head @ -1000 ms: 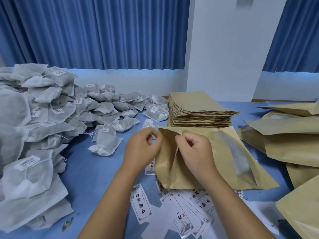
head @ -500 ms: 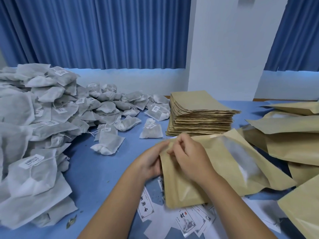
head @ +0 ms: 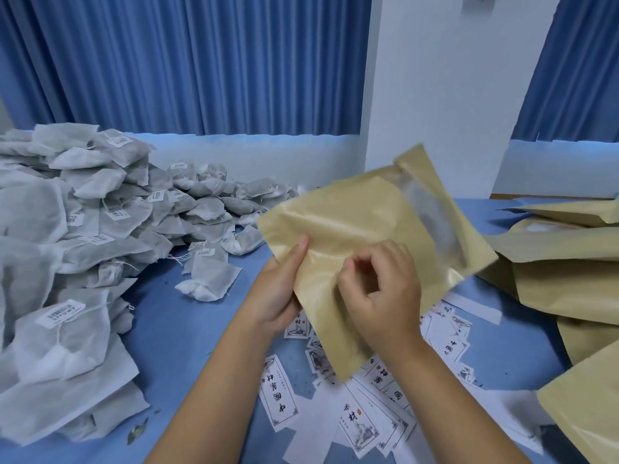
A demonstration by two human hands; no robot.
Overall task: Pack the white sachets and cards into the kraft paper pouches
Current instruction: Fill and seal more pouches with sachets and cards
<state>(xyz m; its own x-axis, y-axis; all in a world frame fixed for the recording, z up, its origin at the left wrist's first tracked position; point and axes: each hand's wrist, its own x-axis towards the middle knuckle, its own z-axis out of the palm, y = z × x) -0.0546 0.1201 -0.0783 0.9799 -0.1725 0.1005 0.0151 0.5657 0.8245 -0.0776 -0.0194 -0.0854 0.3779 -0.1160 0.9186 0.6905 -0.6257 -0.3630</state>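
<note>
A kraft paper pouch [head: 361, 222] with a clear window is lifted above the blue table [head: 177, 329], tilted, its window end pointing up and right. My left hand [head: 278, 286] grips its left edge, thumb on the front. My right hand [head: 382, 293] pinches the paper at its lower middle. A large heap of white sachets [head: 77, 236] with small labels covers the left side. Printed white cards [head: 361, 423] lie scattered on the table under my hands. The stack of flat pouches is hidden behind the held pouch.
Several kraft pouches [head: 562, 262] lie piled at the right edge, one more at the lower right corner [head: 589, 406]. A single sachet [head: 211, 279] lies apart from the heap. Blue curtains and a white pillar [head: 435, 95] stand behind the table.
Both hands have raised the pouch off the table and turned it, so it now hides the stack of flat pouches. The right hand shifted lower on the pouch.
</note>
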